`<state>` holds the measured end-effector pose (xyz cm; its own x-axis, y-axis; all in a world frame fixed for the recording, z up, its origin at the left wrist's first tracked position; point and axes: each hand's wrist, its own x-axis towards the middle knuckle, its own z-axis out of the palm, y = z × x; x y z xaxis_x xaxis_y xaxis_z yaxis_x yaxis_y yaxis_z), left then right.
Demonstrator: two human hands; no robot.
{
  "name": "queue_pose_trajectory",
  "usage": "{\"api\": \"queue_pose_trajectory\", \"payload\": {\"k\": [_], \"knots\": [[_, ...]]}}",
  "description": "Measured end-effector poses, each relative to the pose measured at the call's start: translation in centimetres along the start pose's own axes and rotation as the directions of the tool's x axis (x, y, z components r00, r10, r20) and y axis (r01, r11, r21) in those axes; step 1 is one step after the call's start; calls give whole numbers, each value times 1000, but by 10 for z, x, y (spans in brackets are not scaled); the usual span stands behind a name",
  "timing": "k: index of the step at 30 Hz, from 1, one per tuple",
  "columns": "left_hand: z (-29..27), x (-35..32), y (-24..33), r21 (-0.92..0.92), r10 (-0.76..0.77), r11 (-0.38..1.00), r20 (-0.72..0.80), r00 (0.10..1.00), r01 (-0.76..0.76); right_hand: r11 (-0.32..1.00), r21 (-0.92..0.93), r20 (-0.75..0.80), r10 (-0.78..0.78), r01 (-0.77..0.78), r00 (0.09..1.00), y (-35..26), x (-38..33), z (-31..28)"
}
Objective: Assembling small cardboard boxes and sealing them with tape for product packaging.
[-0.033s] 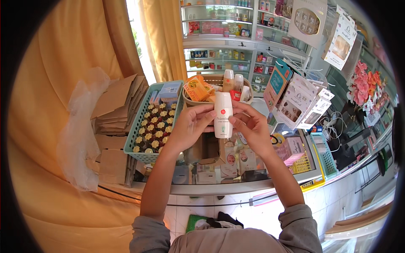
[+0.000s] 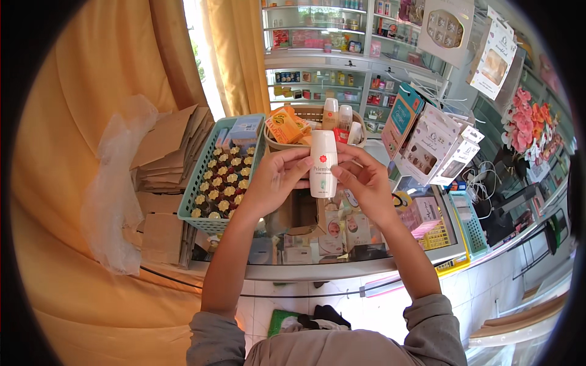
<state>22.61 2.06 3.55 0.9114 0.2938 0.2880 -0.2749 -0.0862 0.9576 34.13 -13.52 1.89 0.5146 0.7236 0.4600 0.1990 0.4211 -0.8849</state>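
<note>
Between my two hands a white plastic bottle point(image 2: 323, 177) with a white cap and a small red flower emblem stands upright above the glass counter. My left hand point(image 2: 284, 177) grips its left side with thumb and fingers. On its right side, my right hand point(image 2: 361, 181) closes on it in the same way. Just behind the bottle is a beige basket point(image 2: 278, 146) holding orange boxes point(image 2: 285, 126), a peach-coloured bottle point(image 2: 330, 116) and other small bottles. Left of my left hand stands a green basket point(image 2: 204, 227) full of small bottles with gold flower-shaped caps point(image 2: 223, 181).
Flattened cardboard point(image 2: 168, 146) and clear plastic wrap point(image 2: 113, 189) lie at the left by a yellow curtain point(image 2: 67, 152). Boxed false nails point(image 2: 427, 146) stand on the right of the glass counter point(image 2: 287, 271), near a teal basket point(image 2: 472, 222). Stocked shelves point(image 2: 317, 64) rise behind.
</note>
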Motion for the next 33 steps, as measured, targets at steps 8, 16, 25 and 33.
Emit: {"api": "queue_pose_trajectory", "payload": {"k": [8, 16, 25, 33], "knots": [[5, -1, -1, 17, 68, 998, -3, 998, -68, 998, 60, -19, -18, 19, 1000, 4, -2, -2], [5, -2, -6, 45, 70, 997, -21, 997, -69, 998, 55, -9, -23, 24, 1000, 8, -4, -3], [5, -1, -5, -21, 90, 996, -14, 996, -90, 998, 54, -12, -38, 39, 999, 6, -2, -1], [7, -3, -4, 13, 91, 996, -43, 995, -91, 998, 43, -54, -51, 54, 997, 6, -3, 1]]}}
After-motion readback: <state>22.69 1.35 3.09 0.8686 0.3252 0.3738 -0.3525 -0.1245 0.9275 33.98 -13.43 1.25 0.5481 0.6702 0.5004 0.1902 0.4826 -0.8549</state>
